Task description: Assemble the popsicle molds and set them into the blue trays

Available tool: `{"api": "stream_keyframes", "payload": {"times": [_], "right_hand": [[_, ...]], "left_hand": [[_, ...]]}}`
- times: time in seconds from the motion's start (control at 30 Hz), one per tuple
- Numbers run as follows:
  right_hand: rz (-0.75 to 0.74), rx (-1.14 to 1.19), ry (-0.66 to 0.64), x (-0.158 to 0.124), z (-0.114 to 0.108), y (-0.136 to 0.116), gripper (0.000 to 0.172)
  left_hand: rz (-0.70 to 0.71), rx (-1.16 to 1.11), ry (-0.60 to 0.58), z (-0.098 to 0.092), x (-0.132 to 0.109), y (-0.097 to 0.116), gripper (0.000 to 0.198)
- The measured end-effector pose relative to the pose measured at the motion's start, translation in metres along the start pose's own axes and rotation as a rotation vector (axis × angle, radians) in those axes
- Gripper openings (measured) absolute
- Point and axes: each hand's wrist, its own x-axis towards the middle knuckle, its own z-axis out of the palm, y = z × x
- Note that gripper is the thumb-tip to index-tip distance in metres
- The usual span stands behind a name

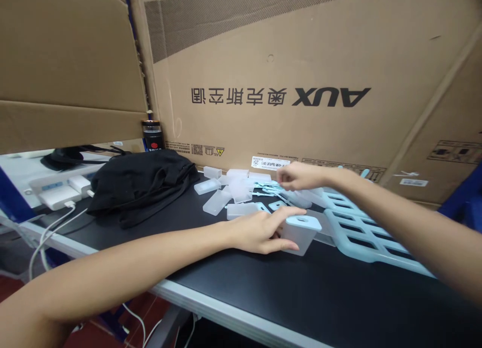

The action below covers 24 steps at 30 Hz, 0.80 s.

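My left hand [263,232] grips a small translucent plastic box [301,240] with a light blue top that has an oval hole. The box stands upright close to the tabletop, thumb and fingers around its left side. Farther back, my right hand [295,176] is closed, its fingers curled over a pile of thin light blue plastic pieces [268,187]; what it holds, if anything, is hidden. Several loose translucent boxes [216,202] lie left of the pile. To the right, partly behind my right forearm, is a light blue plastic rack [339,242] with rectangular openings.
A black cloth bag [141,185] lies on the left of the black table [241,287]. Beside it are a white power strip [60,192] with cables and a dark bottle [152,135]. A large cardboard box [233,51] walls off the back.
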Motion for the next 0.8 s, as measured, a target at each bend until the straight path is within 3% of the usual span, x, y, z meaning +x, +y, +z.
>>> {"api": "stream_keyframes", "payload": {"times": [0.17, 0.27, 0.37, 0.63, 0.8], "right_hand": [[0.018, 0.224, -0.007, -0.062, -0.060, -0.002, 0.037], [0.048, 0.266, -0.097, -0.091, -0.077, -0.008, 0.042], [0.035, 0.299, -0.151, -0.100, -0.078, -0.018, 0.043], [-0.071, 0.217, -0.179, -0.084, -0.066, -0.046, 0.036], [-0.037, 0.191, -0.175, -0.080, -0.054, -0.052, 0.045]], "left_hand": [[-0.056, -0.008, 0.000, -0.002, 0.002, 0.001, 0.072], [-0.060, -0.020, 0.000, -0.002, 0.003, 0.002, 0.073], [-0.071, -0.036, 0.001, -0.003, 0.003, 0.002, 0.077], [-0.114, -0.107, -0.001, -0.001, 0.004, -0.002, 0.081], [-0.129, -0.188, -0.001, 0.000, 0.004, -0.004, 0.079]]}}
